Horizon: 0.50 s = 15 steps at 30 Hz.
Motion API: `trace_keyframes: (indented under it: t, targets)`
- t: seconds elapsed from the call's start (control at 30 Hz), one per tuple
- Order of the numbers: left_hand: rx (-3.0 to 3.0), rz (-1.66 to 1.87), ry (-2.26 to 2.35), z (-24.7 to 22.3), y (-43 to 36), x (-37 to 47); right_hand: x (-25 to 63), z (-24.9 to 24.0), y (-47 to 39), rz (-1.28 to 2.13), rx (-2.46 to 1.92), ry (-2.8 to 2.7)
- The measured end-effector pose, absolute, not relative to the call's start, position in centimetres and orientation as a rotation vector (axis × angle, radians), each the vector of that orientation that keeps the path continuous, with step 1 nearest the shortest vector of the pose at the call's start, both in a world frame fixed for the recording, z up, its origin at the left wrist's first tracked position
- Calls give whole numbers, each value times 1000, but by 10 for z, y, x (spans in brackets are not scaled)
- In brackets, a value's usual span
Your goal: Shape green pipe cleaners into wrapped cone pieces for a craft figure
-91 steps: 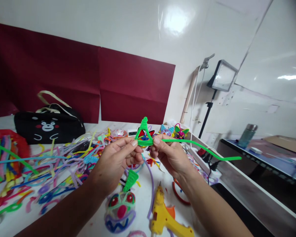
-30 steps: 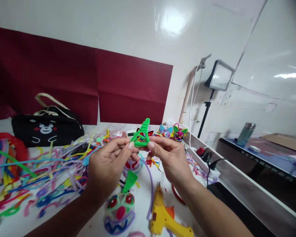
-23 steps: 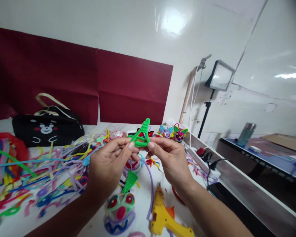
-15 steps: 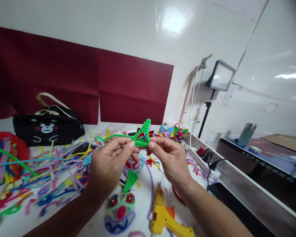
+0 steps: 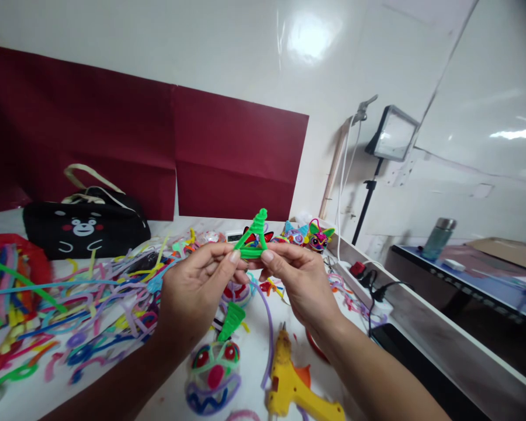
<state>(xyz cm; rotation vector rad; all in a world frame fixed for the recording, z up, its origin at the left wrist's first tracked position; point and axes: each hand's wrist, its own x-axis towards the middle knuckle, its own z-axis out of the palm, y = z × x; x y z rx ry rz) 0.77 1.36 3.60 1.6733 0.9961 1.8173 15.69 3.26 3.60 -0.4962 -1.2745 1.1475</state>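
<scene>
Between my two hands, raised above the table, is a green pipe cleaner point(image 5: 259, 223) bent into a triangle with a tightly wound tip pointing up. My left hand point(image 5: 200, 283) pinches its lower left corner between thumb and fingers. At the lower right corner, my right hand point(image 5: 298, 280) pinches it the same way. Below my hands lies a clown-like face point(image 5: 214, 374) made of pipe cleaners, with red eyes and nose and a blue zigzag mouth. A finished-looking green triangle point(image 5: 232, 321) lies just above that face. A purple pipe cleaner point(image 5: 269, 333) curves down beneath my hands.
A yellow glue gun point(image 5: 289, 383) lies at the front, right of the face. Loose pipe cleaners point(image 5: 109, 316) cover the left side, near a black bag point(image 5: 85, 231). Colourful animal heads point(image 5: 319, 237) stand at the back. A power strip point(image 5: 368, 286) and dark phone-like slab point(image 5: 412, 368) lie right.
The loose green strand that stretched left from the triangle no longer shows; it now lies along the triangle's base or behind my fingers. Both hands stay nearly in place.
</scene>
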Motion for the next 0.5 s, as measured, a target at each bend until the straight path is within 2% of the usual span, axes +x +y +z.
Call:
trace_keyframes:
  t: [0.5]
  targets:
    - [1602, 1781, 948, 37, 13, 9, 154, 32, 31, 1066, -428, -1249]
